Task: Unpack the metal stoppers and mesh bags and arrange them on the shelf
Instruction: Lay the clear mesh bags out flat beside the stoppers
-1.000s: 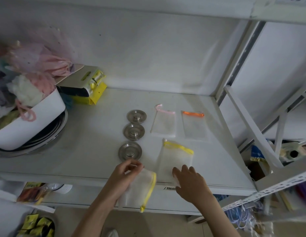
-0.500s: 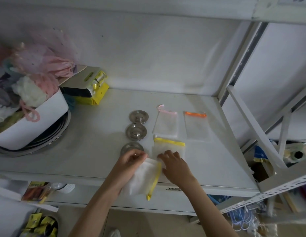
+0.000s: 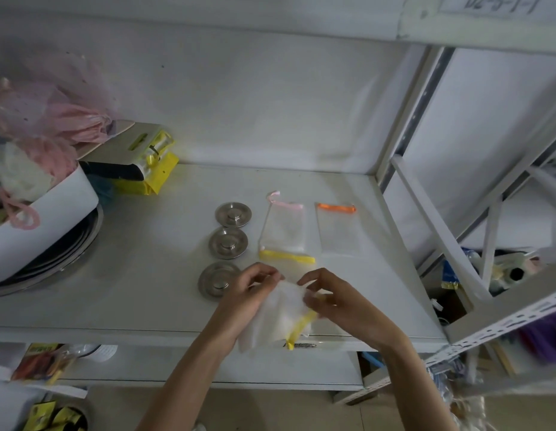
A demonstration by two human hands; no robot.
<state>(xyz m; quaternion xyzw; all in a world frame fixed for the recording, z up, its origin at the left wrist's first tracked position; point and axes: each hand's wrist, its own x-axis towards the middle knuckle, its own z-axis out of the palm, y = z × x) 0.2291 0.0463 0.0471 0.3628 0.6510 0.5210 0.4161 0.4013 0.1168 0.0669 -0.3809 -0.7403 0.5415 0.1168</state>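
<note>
Low in the middle of the frame, both hands are busy with a white mesh bag (image 3: 278, 318) trimmed in yellow, held just over the front edge of the shelf (image 3: 146, 244). The left hand (image 3: 244, 298) has its grip pressed onto the bag's upper left side, and the right hand (image 3: 334, 298) pinches the fabric near its top right, fingers curled in. The bag hangs crumpled and limp between them; it looks feather-light and floppy, so I'd say it needs taking by two corners or along the stiffer yellow hem and smoothing flat once set down.

Already laid out on the shelf, centre frame, are three metal stoppers (image 3: 228, 243) in a column, the nearest partly behind the left hand. Just to their right lie a pink-edged bag (image 3: 284, 227) and an orange-edged bag (image 3: 337, 228) side by side, with a yellow-edged bag (image 3: 287, 259) flat below the pink one, its lower part hidden by the hands. The stoppers look rigid and heavy by comparison, easy to lift by the centre knob.
</note>
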